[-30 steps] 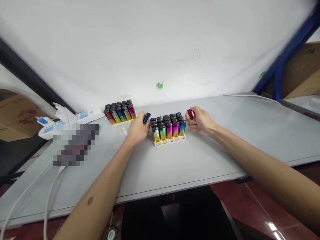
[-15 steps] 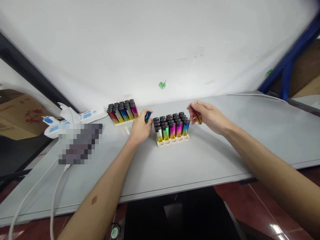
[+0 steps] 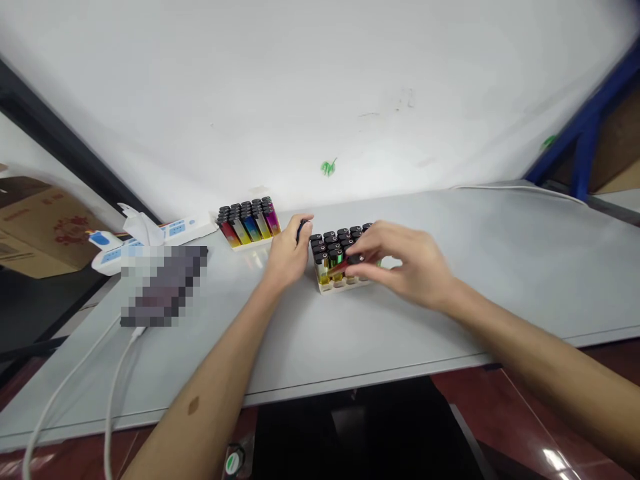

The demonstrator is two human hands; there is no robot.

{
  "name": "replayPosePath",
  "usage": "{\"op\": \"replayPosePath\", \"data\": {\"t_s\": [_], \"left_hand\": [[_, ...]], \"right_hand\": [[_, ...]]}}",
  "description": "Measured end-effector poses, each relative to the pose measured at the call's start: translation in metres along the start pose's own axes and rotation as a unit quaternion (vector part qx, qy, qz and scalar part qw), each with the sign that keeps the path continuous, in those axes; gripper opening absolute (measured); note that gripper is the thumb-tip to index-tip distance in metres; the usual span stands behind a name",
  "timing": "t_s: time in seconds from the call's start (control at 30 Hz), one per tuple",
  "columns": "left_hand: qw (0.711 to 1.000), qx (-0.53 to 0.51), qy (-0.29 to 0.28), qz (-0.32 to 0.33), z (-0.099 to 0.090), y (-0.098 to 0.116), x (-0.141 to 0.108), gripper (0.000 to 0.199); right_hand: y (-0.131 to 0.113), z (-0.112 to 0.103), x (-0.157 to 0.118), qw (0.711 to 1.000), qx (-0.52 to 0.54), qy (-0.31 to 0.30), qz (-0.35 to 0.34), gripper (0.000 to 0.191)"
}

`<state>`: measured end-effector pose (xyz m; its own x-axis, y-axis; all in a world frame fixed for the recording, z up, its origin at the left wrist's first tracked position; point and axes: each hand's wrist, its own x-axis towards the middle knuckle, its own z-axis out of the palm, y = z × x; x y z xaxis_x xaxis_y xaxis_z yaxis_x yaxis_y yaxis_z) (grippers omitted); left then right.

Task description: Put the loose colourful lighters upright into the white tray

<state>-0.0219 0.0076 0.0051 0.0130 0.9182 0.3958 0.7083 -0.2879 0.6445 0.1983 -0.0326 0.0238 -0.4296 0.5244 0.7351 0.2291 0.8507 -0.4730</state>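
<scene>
In front of me stands a white tray filled with rows of shiny black-topped lighters. My left hand rests at the tray's left side, fingers closed round a lighter of which mostly the dark top shows. Over the tray's front right, my right hand pinches a red and gold lighter between thumb and fingers. That lighter is tilted, its black top toward my fingertips, just before the front row. My right hand hides much of the tray's right part.
A second white tray of upright lighters stands at the back left by the wall. Left of it are a power strip, a blurred-out dark object and white cables. A cardboard box sits beyond the table's left end.
My right hand has moved left from beside the tray to over its front, carrying the red and gold lighter. My left hand still holds its lighter, turned slightly.
</scene>
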Motion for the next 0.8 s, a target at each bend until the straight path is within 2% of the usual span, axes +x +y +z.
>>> {"op": "replayPosePath", "data": {"t_s": [0.07, 0.13, 0.2, 0.33, 0.47, 0.7, 0.8], "left_hand": [[1.000, 0.001, 0.007, 0.007, 0.001, -0.001, 0.001, 0.043], [1.000, -0.005, 0.015, 0.014, 0.001, -0.002, 0.003, 0.043], [0.999, -0.009, 0.028, 0.018, 0.002, -0.003, 0.004, 0.041], [0.998, -0.020, 0.056, -0.004, 0.003, -0.002, 0.004, 0.043], [0.994, -0.064, 0.083, -0.003, 0.003, 0.000, 0.004, 0.045], [0.982, -0.014, 0.149, 0.119, -0.001, 0.005, 0.001, 0.031], [0.970, 0.009, 0.159, 0.186, 0.001, 0.006, -0.001, 0.032]], "right_hand": [[-0.002, 0.016, -0.006, 0.995, -0.063, -0.015, -0.070, 0.016], [-0.001, 0.026, -0.011, 0.989, -0.103, -0.039, -0.095, 0.016], [0.000, 0.031, -0.014, 0.987, -0.123, -0.051, -0.089, 0.018], [0.003, 0.030, -0.016, 0.985, -0.155, -0.032, -0.072, 0.020], [0.005, 0.028, -0.014, 0.966, -0.240, -0.017, -0.097, 0.017], [0.008, 0.033, -0.014, 0.939, -0.324, -0.034, -0.105, 0.029], [0.009, 0.030, -0.012, 0.943, -0.313, 0.006, -0.113, 0.025]]}}
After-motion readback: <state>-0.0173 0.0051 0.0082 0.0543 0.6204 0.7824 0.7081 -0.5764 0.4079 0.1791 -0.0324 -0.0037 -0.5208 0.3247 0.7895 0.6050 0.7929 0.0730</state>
